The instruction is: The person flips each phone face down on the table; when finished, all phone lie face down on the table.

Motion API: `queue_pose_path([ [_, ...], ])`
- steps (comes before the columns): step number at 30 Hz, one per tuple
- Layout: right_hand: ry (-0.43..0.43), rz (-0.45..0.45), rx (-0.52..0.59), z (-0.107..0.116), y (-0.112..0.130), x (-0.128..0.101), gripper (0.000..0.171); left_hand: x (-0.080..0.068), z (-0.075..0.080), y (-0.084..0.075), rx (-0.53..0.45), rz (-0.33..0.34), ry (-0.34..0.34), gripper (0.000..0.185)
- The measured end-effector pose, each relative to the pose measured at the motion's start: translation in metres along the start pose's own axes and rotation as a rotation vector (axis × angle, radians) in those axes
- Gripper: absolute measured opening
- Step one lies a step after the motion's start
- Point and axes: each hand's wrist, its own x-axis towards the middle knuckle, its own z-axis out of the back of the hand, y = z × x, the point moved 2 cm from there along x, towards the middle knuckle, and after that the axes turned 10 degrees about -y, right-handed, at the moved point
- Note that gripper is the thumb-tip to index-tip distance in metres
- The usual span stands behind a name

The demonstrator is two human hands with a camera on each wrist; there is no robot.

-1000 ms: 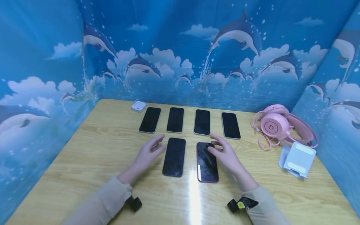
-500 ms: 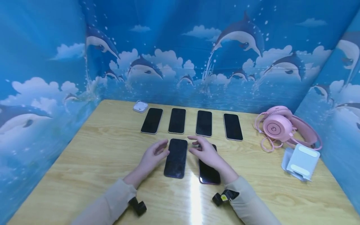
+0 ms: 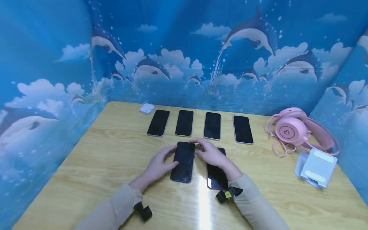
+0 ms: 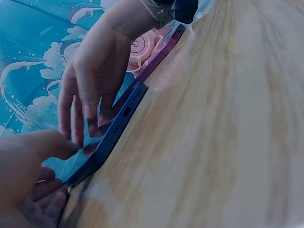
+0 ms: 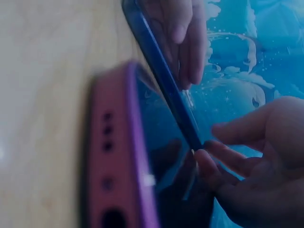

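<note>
A smartphone with a blue frame [image 3: 182,163] lies screen up on the table between my two hands. My left hand [image 3: 158,164] is at its left edge, the fingers by the side and the thumb at the screen's edge. In the left wrist view, that thumb [image 4: 52,145] stands just above the phone. My right hand [image 3: 211,153] reaches over a second smartphone with a purple-pink frame [image 3: 217,175], which it partly covers. Its fingertips [image 5: 204,161] touch or nearly touch the blue phone's upper right edge, while the thumb is held apart.
Several dark-screened phones stand in a back row, among them the leftmost phone [image 3: 158,123] and the rightmost phone [image 3: 242,129]. A small white case [image 3: 147,108] lies at the back left. Pink headphones [image 3: 290,129] and a pale blue folding stand [image 3: 318,166] are on the right.
My right hand has moved left from the purple-pink phone to the blue phone's right edge. My left hand has come in from the left to that phone's left edge.
</note>
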Motion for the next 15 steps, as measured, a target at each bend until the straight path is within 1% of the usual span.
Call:
queue_pose_path([
  [2, 0.011, -0.004, -0.002, 0.0, -0.002, -0.001, 0.05, -0.001, -0.002, 0.011, 0.06, -0.012, 0.022, 0.065],
  [6, 0.041, -0.003, -0.016, -0.001, -0.007, -0.001, 0.06, -0.003, -0.001, 0.01, 0.185, -0.055, 0.111, 0.077],
  [9, 0.054, -0.011, -0.048, 0.0, -0.011, 0.0, 0.068, -0.002, -0.001, 0.008, 0.247, -0.116, 0.171, 0.083],
  [13, 0.06, -0.005, -0.103, 0.001, -0.013, 0.003, 0.073, 0.001, -0.002, 0.007, 0.288, -0.171, 0.208, 0.085],
  [15, 0.06, 0.0, -0.12, 0.001, -0.013, 0.004, 0.073, 0.002, -0.003, 0.007, 0.315, -0.177, 0.225, 0.085],
])
